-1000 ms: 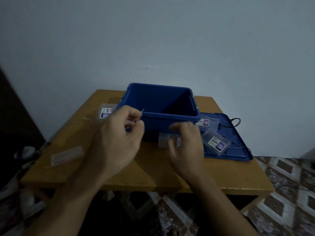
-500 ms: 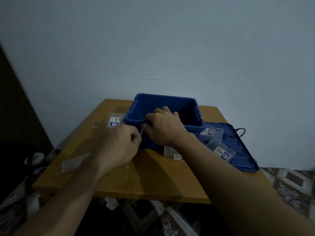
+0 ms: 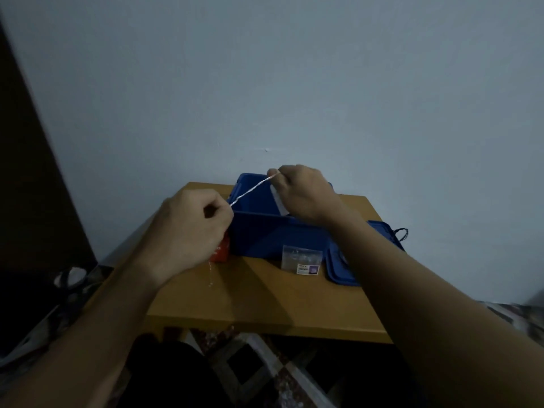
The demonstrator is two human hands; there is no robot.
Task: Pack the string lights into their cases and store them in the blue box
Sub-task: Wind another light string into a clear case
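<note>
One string light runs as a thin pale strand, pulled taut between the two hands above the left part of the blue box. The left hand hovers over the table's left edge, fingers curled and thumb and forefinger pinching the strand's lower end. More of the wire dangles beneath this hand down to the tabletop. The right hand is raised above the open box and pinches the upper end in its fingertips. One pale flat piece hangs under this hand over the box's inside; whether it is a case I cannot tell.

The single box stands at the table's far edge, against the wall. One clear case with a small printed label lies flat on the table, touching or just beside the box's near wall. One blue lid lies to the right of the case, near the table's right edge, with one black cord loop by its far corner. One red object sits at the box's near left corner, partly hidden by the left hand.
</note>
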